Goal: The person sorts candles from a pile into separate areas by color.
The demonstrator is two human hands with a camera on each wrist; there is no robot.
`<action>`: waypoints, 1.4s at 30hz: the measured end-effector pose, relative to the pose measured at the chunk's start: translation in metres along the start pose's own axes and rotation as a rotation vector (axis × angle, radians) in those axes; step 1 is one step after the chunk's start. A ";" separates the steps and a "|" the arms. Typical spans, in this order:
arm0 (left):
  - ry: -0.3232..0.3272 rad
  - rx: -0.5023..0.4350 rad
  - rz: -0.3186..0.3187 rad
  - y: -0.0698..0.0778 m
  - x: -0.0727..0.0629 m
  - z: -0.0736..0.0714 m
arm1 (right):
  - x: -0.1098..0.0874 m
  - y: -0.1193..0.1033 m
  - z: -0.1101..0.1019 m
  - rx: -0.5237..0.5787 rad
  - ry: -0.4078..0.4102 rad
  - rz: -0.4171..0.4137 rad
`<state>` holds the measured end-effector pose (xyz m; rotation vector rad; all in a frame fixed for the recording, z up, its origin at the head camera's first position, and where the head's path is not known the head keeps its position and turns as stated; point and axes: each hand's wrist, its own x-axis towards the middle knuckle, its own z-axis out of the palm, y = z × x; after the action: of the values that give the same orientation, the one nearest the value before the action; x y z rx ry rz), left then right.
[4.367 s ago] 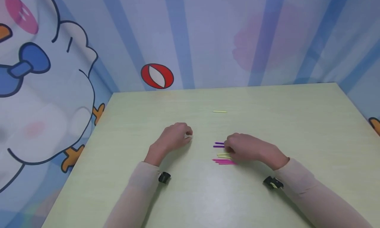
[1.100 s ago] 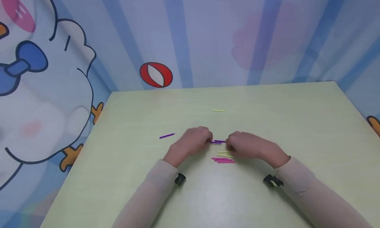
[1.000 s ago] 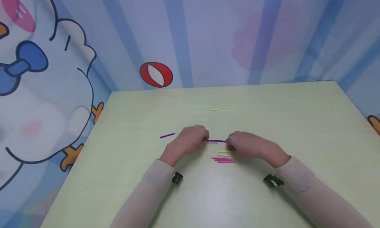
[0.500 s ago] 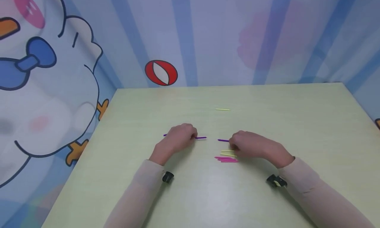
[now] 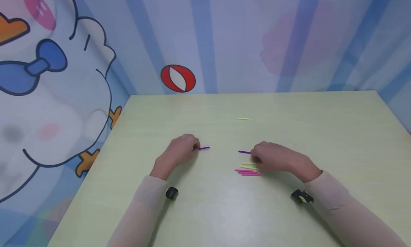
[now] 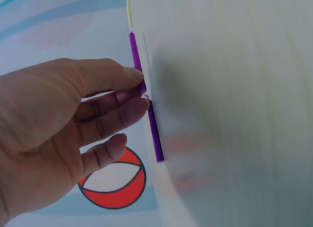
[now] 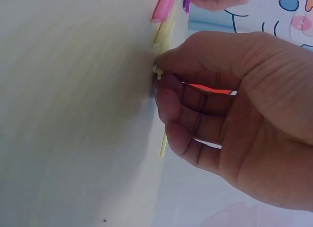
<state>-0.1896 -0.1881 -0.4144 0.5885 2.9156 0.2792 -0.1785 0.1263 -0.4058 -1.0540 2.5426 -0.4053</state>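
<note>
My left hand pinches a short purple stick between thumb and fingers, low over the table. In the left wrist view a second purple stick lies just past the fingertips; the hand hides it in the head view. My right hand stays low with curled fingers. Its thumb and index finger close around a small pale yellow stick end. Another purple stick juts out on its left side, its other end hidden. Yellow sticks lie partly under the hand, beside several pink sticks.
One more yellow stick lies alone toward the back of the pale table. A wall with cartoon prints and blue stripes borders the table's back and sides. Each wrist carries a small black camera.
My left hand reached to the purple sticks by my right hand, took one, and drew it leftward to where another purple stick was lying. My right hand kept its place as the head view shifted slightly.
</note>
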 end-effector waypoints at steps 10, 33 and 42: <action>-0.001 -0.026 -0.051 -0.019 -0.007 -0.001 | 0.001 0.000 -0.001 -0.005 -0.008 0.007; -0.008 -0.015 -0.082 -0.033 -0.009 -0.004 | 0.001 -0.001 -0.001 0.008 -0.014 0.011; 0.001 -0.017 -0.106 -0.032 -0.010 -0.003 | 0.000 -0.001 -0.001 0.003 -0.014 0.010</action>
<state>-0.1928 -0.2213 -0.4170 0.4291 2.9304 0.2905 -0.1789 0.1258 -0.4044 -1.0397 2.5332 -0.3973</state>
